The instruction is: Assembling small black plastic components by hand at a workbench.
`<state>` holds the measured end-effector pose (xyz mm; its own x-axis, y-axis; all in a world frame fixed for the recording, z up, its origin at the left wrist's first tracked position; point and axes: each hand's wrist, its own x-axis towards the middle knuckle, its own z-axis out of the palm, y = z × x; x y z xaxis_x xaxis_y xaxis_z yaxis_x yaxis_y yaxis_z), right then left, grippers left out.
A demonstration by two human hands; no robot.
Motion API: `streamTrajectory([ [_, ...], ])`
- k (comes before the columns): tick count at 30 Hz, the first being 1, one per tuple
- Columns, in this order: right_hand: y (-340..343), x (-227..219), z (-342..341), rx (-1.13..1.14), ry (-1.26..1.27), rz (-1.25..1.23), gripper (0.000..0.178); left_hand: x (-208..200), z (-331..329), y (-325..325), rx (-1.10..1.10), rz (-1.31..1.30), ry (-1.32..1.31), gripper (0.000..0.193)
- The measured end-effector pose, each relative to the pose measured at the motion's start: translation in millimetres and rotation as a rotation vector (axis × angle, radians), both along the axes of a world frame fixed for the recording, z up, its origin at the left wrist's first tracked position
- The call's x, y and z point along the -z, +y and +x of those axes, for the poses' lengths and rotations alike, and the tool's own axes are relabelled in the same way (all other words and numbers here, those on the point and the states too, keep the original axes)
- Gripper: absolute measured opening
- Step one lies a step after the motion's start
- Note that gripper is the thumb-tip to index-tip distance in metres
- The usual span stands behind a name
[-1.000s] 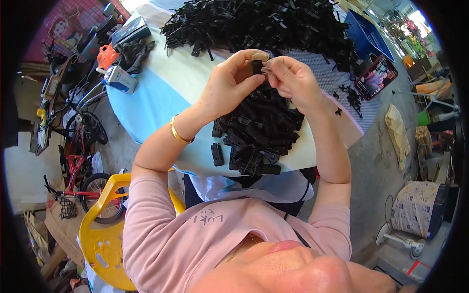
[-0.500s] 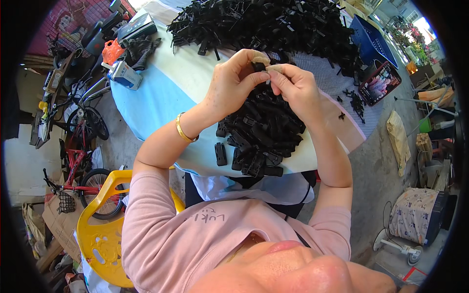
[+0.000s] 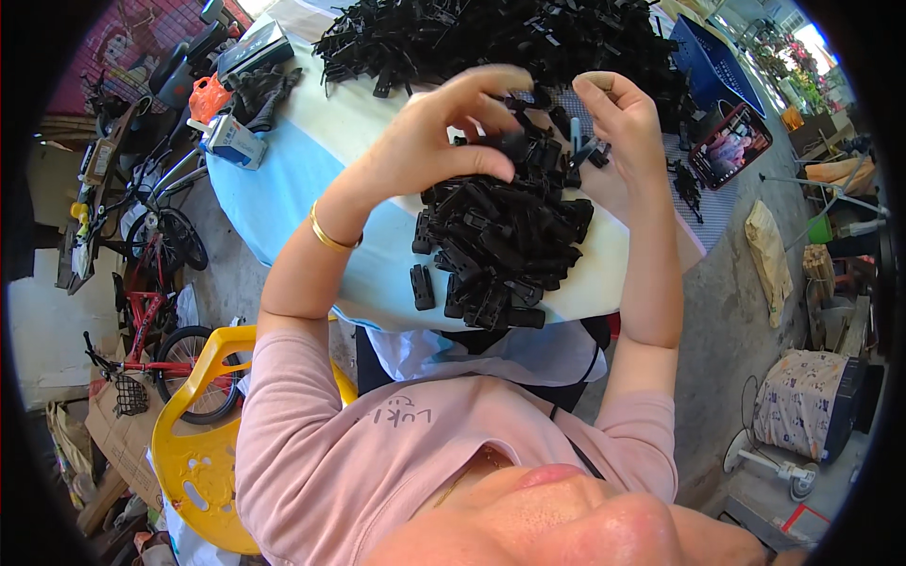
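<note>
My left hand (image 3: 439,127), slightly blurred, is raised over the near pile of black plastic parts (image 3: 500,226), fingers curved and apart. Just by its fingertips is a smeared dark piece (image 3: 512,144); whether they touch it I cannot tell. To the right, my right hand (image 3: 623,118) is held up with thumb and fingertips pinched together; anything between them is too small to make out. Below those fingertips a short pale-blue stick-like thing (image 3: 576,137) shows among black pieces. One black part (image 3: 422,287) lies apart at the pile's left.
A big heap of thin black pieces (image 3: 491,47) covers the table's far side. At right are a blue basket (image 3: 714,66), a phone (image 3: 731,146) and a few loose black bits (image 3: 687,189). A small carton (image 3: 236,141) stands left. Beside me is a yellow chair (image 3: 203,453).
My hands, together over the pile before, have come apart. The left has moved left and its fingers have spread; the right has risen and shifted right, still pinched.
</note>
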<state>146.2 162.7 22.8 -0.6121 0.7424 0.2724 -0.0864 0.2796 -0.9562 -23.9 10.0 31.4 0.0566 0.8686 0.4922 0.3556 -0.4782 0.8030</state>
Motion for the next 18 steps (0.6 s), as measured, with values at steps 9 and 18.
streamTrajectory([
  [9,-2.3,26.8,-16.7,0.210,-0.089,0.485,0.013,42.3,-30.0,90.5,-0.279,-0.078,0.682,0.030],
  [18,5.6,31.0,-15.8,0.187,-0.010,0.393,0.020,22.7,-24.4,78.9,-0.269,-0.210,-0.081,0.024],
])
